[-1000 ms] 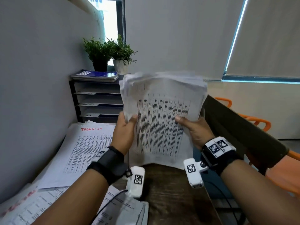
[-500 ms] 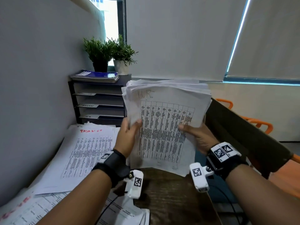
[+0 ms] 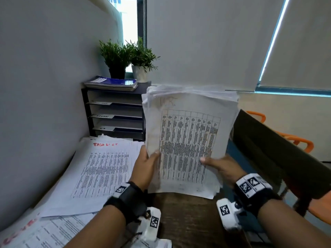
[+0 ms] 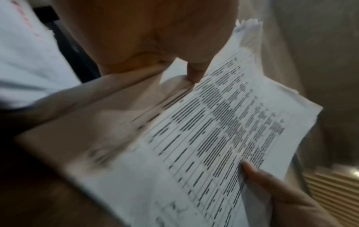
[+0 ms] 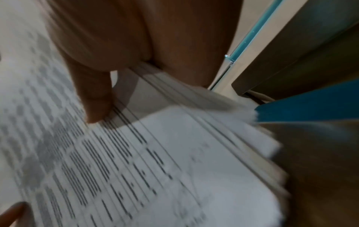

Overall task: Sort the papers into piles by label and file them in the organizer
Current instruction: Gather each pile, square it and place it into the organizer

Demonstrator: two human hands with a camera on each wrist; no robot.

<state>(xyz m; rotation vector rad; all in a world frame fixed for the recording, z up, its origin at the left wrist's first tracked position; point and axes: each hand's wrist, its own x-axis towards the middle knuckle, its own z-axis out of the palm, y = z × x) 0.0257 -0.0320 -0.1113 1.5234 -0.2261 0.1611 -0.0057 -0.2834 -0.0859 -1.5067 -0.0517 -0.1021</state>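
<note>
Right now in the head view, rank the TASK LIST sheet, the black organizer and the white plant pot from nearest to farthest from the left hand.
1. TASK LIST sheet, just left of the left hand.
2. Black organizer, behind it against the partition.
3. White plant pot, beyond the organizer's top by the window.

Dark wooden desk (image 3: 186,217) bears spread printed papers (image 3: 100,169) and a black organizer (image 3: 116,113)

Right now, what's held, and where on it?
Paper stack, both hands: left hand pinches its lower left edge, right hand its lower right edge.
</note>
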